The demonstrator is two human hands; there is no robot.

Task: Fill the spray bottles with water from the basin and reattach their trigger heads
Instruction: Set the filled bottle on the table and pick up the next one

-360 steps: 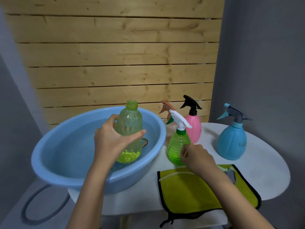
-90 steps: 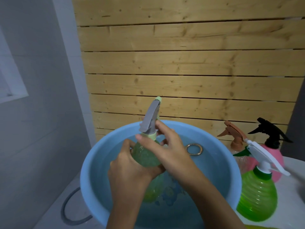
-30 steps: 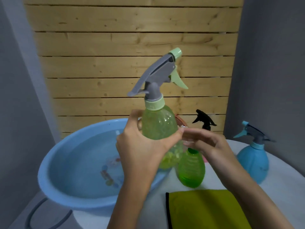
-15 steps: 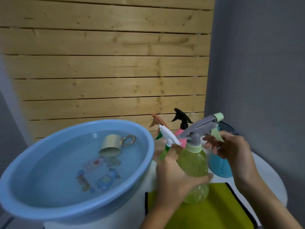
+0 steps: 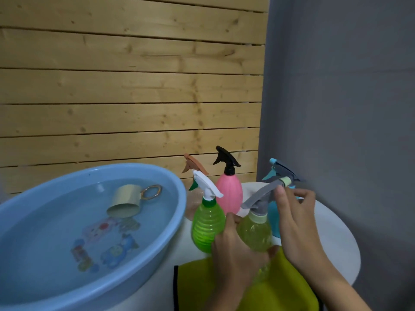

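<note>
I can read no text, brand or number anywhere. On the bottom of the basin (image 5: pixel 67 292) there are cartoon pictures (image 5: pixel 96 230) under the water, and any letters on them are too blurred to read.

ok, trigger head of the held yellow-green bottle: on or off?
On. The grey trigger head sits on the neck of the yellow-green bottle; left hand grips the body, right hand pinches the nozzle. Screwed tight: cannot tell.
</note>
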